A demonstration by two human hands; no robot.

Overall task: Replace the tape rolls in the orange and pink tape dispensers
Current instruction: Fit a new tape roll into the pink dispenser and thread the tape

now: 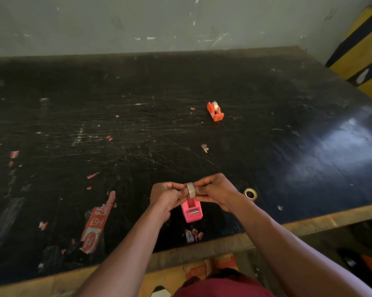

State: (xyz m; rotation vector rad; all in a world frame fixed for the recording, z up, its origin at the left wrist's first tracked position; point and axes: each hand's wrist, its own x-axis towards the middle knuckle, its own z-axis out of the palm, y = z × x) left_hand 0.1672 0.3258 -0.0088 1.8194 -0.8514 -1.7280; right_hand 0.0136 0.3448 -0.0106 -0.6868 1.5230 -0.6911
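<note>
A clear tape roll (190,190) is held up on its edge in the lower middle of the frame, just above the pink tape dispenser (192,211). It is pinched from both sides. The fingers and thumb of the left hand (165,196) are curled onto its left side. The fingers and thumb of the right hand (215,192) are curled onto its right side. The roll is seen over the back end of the pink dispenser, but it cannot be told if the two are touching. The pink dispenser is set on the black table (138,125), close to the near edge, with its cutter end pointed toward the bottom of the frame.

The orange tape dispenser (215,111) is set well apart from the hands, above the middle of the frame and a little to the right. A second tape roll (214,106) is seated in it.

A small round ring (250,193) is seen on the table just right of the right wrist. A long red and white sticker (96,224) is stuck flat at the lower left. A torn red and white scrap (194,235) is stuck just below the pink dispenser. The table top is covered with scratches and little bits of paper. A grey wall (159,24) is seen across the top, and a yellow and dark striped board (361,50) at the upper right.
</note>
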